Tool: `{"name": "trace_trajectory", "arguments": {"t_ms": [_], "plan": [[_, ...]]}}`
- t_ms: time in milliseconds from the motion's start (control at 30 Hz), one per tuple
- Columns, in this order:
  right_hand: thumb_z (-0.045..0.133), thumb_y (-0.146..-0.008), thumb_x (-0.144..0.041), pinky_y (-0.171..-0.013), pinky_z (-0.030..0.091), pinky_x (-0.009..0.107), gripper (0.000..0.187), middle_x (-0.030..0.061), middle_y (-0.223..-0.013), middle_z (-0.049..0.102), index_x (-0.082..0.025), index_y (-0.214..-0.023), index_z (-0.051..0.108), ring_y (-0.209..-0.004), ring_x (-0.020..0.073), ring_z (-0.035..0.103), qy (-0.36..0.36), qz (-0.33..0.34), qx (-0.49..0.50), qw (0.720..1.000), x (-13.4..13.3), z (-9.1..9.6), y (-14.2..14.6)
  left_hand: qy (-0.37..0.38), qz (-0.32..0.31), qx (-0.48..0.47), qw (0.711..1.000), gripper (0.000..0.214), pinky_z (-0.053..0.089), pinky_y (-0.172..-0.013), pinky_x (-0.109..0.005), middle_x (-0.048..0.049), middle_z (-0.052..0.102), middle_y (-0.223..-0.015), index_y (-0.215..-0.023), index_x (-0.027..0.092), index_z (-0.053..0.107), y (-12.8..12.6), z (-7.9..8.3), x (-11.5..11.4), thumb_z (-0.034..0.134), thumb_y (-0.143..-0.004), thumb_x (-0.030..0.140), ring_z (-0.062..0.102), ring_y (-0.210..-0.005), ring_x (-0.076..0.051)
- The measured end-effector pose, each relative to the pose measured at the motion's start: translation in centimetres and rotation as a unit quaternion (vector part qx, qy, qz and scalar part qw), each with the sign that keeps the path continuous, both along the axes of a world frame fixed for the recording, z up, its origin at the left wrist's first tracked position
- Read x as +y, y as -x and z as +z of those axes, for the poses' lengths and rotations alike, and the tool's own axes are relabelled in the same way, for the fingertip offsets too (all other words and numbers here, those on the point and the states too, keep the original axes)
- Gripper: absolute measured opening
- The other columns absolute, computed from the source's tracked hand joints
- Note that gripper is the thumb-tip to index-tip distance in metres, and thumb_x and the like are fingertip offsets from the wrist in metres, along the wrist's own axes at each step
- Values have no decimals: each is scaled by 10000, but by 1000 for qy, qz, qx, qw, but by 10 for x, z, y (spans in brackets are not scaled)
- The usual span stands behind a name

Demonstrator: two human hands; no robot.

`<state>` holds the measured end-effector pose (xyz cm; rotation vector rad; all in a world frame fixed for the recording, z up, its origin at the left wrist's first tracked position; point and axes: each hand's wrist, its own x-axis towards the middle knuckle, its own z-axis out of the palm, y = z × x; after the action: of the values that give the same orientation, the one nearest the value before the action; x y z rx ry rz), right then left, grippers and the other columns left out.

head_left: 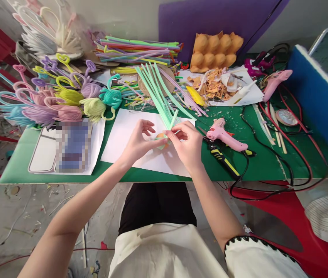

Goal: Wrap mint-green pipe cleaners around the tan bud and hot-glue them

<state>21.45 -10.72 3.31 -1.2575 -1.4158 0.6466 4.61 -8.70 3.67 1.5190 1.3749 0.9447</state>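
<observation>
My left hand (139, 141) and my right hand (187, 146) meet over a white sheet of paper (123, 137) on the green table (256, 164). Between their fingertips is a small orange egg-shaped piece (161, 136) with mint-green straws (158, 94) fanning up and away from it. The left fingers cup the piece from the left. The right thumb and forefinger pinch a green straw against it.
A pink glue gun (224, 137) and black-yellow pliers (223, 158) lie just right of my right hand, with cords trailing off the edge. Finished straw swans (65, 102) crowd the left. Coloured straws (137, 50), an orange foam tray (214, 50) and a blue board (320, 96) stand behind.
</observation>
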Motion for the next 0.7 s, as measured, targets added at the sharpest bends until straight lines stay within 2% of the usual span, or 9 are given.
{"name": "trace_trajectory", "arguments": {"t_ms": [67,133,333,433,600,700], "plan": [[736,-877,-534,-623,539,299,365,5,-798,625,-223,-718,628,-676,140,601,10,5,8,1000,-1,1,-1,70,-26,36,997,683,476,-703,-304,-81,688,-1039,-1150,214,548,6,-2,4,920,-653,501,640,-952,-208],[741,-867,-554,-635,533,297,384,4,-792,621,-220,-715,628,-693,142,601,23,11,19,999,-1,1,-1,99,-55,58,992,724,497,-710,-317,-90,709,-1050,-1199,222,517,9,-3,7,892,-680,559,649,-953,-217],[733,-834,-646,-723,515,305,449,25,-904,627,-205,-778,666,-741,131,572,43,11,5,999,4,0,-5,113,-104,82,985,678,485,-688,-320,-60,745,-934,-1150,225,480,9,3,17,859,-708,571,695,-850,-210],[719,-817,-693,-778,528,325,496,52,-992,677,-200,-872,687,-834,159,629,105,27,-4,994,8,-3,-10,114,-107,102,982,705,481,-703,-326,-63,738,-942,-1159,219,483,9,6,21,859,-691,589,696,-863,-215],[724,-832,-663,-869,540,372,519,104,-1090,765,-193,-1050,725,-1023,234,702,207,100,-27,973,6,-4,-22,104,-115,128,980,779,505,-746,-347,-77,722,-1000,-1180,222,479,10,5,19,864,-645,639,690,-883,-218],[717,-853,-635,-890,531,384,493,101,-1132,774,-205,-1095,740,-1019,239,708,248,139,-58,957,4,0,-28,88,-122,137,979,821,515,-820,-375,-76,710,-1032,-1224,228,456,12,4,15,869,-638,628,674,-923,-221]]}}
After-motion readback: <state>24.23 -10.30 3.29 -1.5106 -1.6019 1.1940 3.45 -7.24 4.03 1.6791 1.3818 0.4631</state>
